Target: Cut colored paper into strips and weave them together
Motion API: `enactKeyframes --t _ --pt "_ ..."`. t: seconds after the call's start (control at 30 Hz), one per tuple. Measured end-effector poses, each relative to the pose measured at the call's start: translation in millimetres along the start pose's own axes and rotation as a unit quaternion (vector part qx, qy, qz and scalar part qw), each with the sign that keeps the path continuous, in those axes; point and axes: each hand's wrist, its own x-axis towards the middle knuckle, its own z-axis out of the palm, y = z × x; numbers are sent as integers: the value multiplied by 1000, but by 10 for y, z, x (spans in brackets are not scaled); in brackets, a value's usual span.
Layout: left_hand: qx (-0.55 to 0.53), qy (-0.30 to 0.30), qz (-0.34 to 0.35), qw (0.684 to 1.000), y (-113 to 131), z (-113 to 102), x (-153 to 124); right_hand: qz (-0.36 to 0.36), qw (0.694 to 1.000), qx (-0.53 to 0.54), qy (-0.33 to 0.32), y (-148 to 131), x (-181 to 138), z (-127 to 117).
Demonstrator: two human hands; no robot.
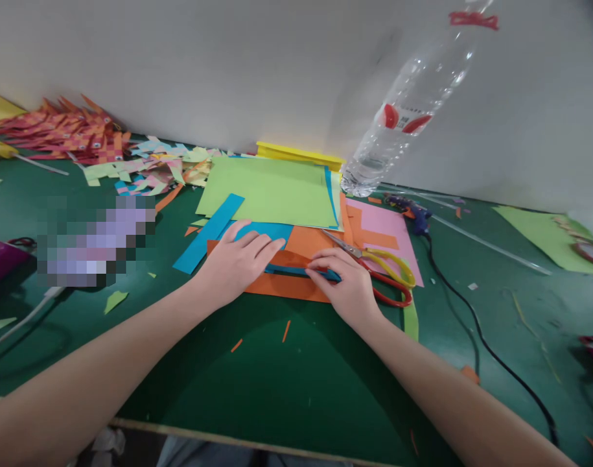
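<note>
My left hand [245, 263] lies palm down with fingers stretched over the orange paper [289, 285] and the near end of a blue sheet. A narrow blue paper strip [296, 270] runs from under its fingertips to my right hand [347, 279]. The thumb and fingers of that hand are closed in a pinch on the strip's right end. Just beyond my right hand lie scissors [396, 298] with red and yellow handles, blades pointing away to the left. A wider blue paper strip [211, 233] rests beyond my left hand.
Behind the papers is a stack of green sheets [267, 188]. A clear plastic bottle [398, 123] leans at the back. To the right are a glue gun [417, 217] and its black cord [464, 295]. Paper scraps [155, 165] and red woven paper pieces [87, 133] lie back left.
</note>
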Motion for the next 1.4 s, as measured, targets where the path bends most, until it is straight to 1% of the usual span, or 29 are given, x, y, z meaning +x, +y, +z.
enactKeyframes --t 0.1,0.23,0.33,0.43,0.57,0.73,0.8,0.93,1.07,1.4 --pt "-18 -5 -2 1000 30 -11 10 -20 1000 -7 8 -9 0 -3" --pt "-60 -4 6 998 74 -17 21 -73 997 -21 12 -28 -13 4" --pt "-91 7 14 996 97 -11 25 -105 994 -25 3 -42 -30 7" --pt "-112 25 20 993 104 -2 25 -112 993 -28 -12 -53 -39 1" --pt "-129 44 18 991 97 11 20 -83 996 -20 -23 -68 -43 -4" --pt "-135 51 19 989 90 28 4 3 1000 -20 -14 -74 -57 9" --pt "-134 53 16 989 89 34 -2 23 999 -16 -19 -69 -57 13" --pt "-144 52 8 988 93 47 -8 23 999 -6 -32 -48 -46 15" --pt "-154 51 3 987 98 45 -2 10 1000 -13 -23 -33 -49 16" --pt "-190 50 -1 981 101 80 -24 32 999 9 -26 -40 -62 14"
